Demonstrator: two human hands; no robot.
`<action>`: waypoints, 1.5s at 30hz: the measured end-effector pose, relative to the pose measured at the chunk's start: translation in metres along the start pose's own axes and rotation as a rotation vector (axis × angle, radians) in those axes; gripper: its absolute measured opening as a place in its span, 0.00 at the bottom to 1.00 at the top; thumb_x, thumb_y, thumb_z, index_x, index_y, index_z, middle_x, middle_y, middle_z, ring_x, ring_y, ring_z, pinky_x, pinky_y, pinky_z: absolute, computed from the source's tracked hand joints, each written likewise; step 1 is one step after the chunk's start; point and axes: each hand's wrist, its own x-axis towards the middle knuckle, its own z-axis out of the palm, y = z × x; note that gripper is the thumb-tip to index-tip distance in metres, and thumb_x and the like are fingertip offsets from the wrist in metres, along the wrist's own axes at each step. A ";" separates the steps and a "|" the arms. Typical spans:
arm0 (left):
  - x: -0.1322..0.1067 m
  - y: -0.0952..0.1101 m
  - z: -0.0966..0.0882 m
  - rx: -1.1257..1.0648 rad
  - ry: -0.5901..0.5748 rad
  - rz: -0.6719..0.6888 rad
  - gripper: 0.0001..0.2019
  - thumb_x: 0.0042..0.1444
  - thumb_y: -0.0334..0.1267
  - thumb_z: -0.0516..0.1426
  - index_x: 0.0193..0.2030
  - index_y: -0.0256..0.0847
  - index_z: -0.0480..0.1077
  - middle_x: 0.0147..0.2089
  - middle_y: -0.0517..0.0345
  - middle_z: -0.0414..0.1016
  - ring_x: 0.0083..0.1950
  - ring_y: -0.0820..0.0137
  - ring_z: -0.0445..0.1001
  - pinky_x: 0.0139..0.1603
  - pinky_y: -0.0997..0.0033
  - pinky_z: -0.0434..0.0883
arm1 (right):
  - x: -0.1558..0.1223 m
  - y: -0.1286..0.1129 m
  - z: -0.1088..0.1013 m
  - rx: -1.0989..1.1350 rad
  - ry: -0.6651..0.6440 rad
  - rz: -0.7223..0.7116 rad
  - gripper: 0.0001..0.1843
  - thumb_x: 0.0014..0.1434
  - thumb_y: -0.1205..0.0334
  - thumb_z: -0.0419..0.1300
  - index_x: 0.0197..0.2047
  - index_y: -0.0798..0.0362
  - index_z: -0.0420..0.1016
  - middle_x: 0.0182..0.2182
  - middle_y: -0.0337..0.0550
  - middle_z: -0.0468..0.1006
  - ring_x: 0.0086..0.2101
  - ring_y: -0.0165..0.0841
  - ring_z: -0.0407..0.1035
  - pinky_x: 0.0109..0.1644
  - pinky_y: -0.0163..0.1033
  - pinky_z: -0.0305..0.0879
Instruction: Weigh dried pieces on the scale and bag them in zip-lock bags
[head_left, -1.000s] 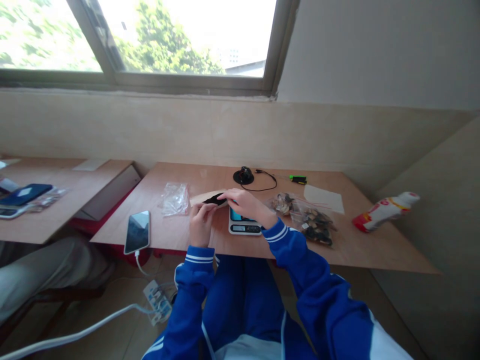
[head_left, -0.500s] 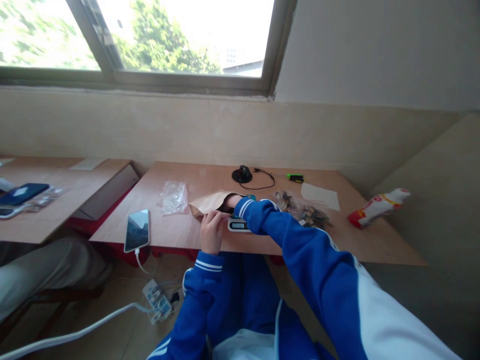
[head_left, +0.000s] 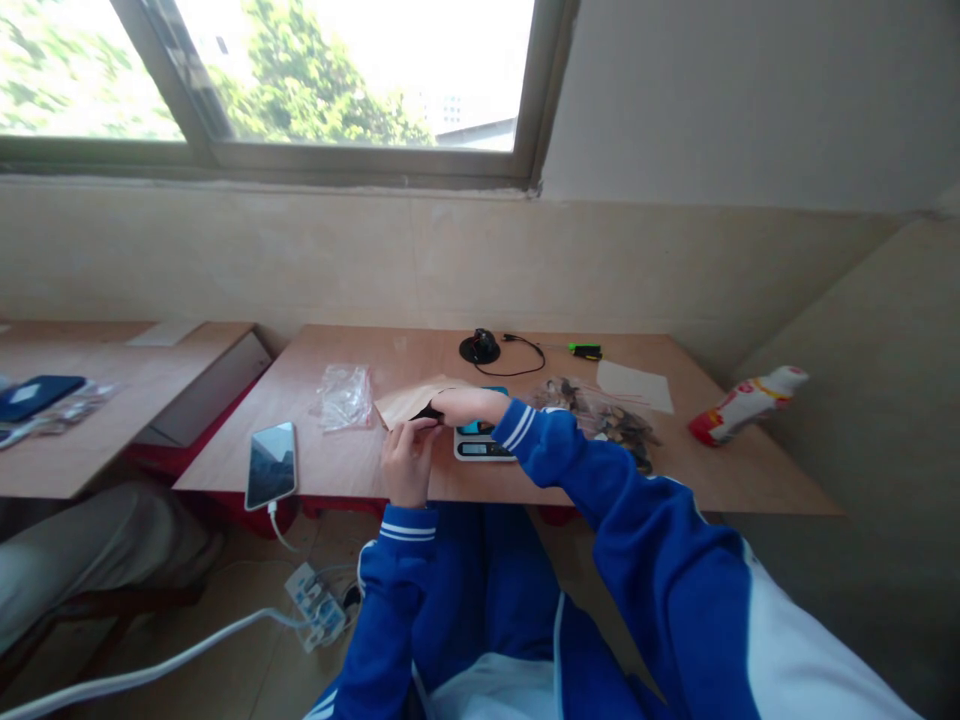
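A brown paper bag [head_left: 409, 401] lies on its side at the middle of the table, its mouth facing right. My left hand [head_left: 409, 462] is closed on the bag's lower edge, thumb and fingers pinching the paper at the mouth. Into that opening reaches my right hand [head_left: 469, 404]; its fingers are hidden inside the bag, so whatever they hold does not show. Under my right wrist sits a small white digital scale [head_left: 462, 452] with a display along its front and a blue-green top, partly covered by my arm.
Right of the scale lies a clear plastic bag of dark, flat pieces [head_left: 626, 428], with white paper [head_left: 637, 386] behind. A red-and-white bottle [head_left: 739, 408] lies far right. A crumpled plastic bag [head_left: 343, 396] and a cabled phone [head_left: 271, 465] are left; a black round-based device [head_left: 480, 347] stands behind.
My right hand has drawn back to the right, partly out of the bag, so more wrist and more of the scale show. My left hand keeps its hold on the bag.
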 end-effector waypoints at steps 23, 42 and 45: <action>0.038 -0.007 -0.003 0.024 0.070 -0.048 0.09 0.58 0.44 0.57 0.39 0.41 0.70 0.37 0.58 0.70 0.32 0.73 0.69 0.38 0.71 0.68 | -0.049 0.048 0.094 0.202 0.401 0.365 0.09 0.57 0.66 0.62 0.43 0.56 0.75 0.39 0.51 0.78 0.46 0.41 0.69 0.50 0.45 0.63; 0.032 -0.004 -0.004 -0.023 0.002 -0.048 0.08 0.59 0.43 0.56 0.39 0.42 0.69 0.37 0.58 0.70 0.37 0.72 0.72 0.41 0.70 0.70 | -0.077 0.033 0.033 0.612 0.891 0.225 0.13 0.63 0.66 0.48 0.42 0.54 0.74 0.38 0.45 0.77 0.42 0.35 0.71 0.47 0.41 0.66; 0.031 -0.003 -0.003 -0.036 -0.006 -0.041 0.07 0.59 0.43 0.56 0.39 0.43 0.69 0.38 0.58 0.70 0.37 0.72 0.72 0.40 0.70 0.70 | -0.071 0.019 0.003 0.728 0.780 0.032 0.14 0.63 0.67 0.48 0.44 0.53 0.75 0.39 0.44 0.78 0.42 0.33 0.72 0.48 0.39 0.67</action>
